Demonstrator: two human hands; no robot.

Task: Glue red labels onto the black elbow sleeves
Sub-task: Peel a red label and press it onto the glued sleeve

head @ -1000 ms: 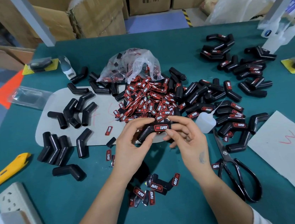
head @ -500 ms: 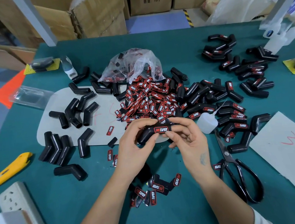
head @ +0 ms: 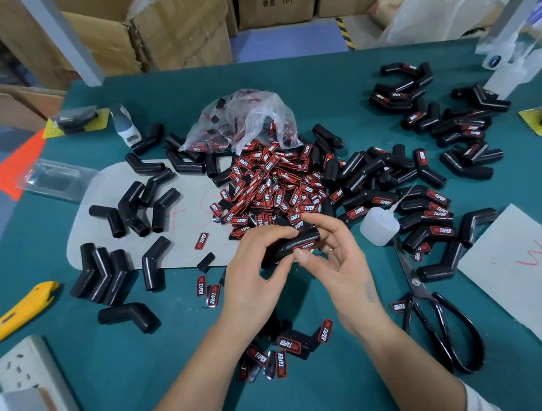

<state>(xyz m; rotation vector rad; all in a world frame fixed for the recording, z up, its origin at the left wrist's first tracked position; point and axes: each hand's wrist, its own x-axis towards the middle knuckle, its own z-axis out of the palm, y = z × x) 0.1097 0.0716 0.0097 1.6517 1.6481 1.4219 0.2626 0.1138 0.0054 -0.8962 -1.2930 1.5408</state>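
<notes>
Two bare forearms enter from the tabletop's near edge; each shows a white sleeve edge at the elbow, most visible on the right sleeve (head: pixel 476 400). The right hand (head: pixel 339 261) carries a thin ring (head: pixel 330 250) on one finger and a small dark mark, possibly a tattoo (head: pixel 369 291), near the wrist; the left hand (head: pixel 254 275) bears no visible adornment.

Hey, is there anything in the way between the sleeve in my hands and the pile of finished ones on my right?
Partly. The held sleeve is in the left hand and right hand. The glue bottle stands between it and the labelled sleeves at right; the scissors lie nearer you, beside that path.
</notes>
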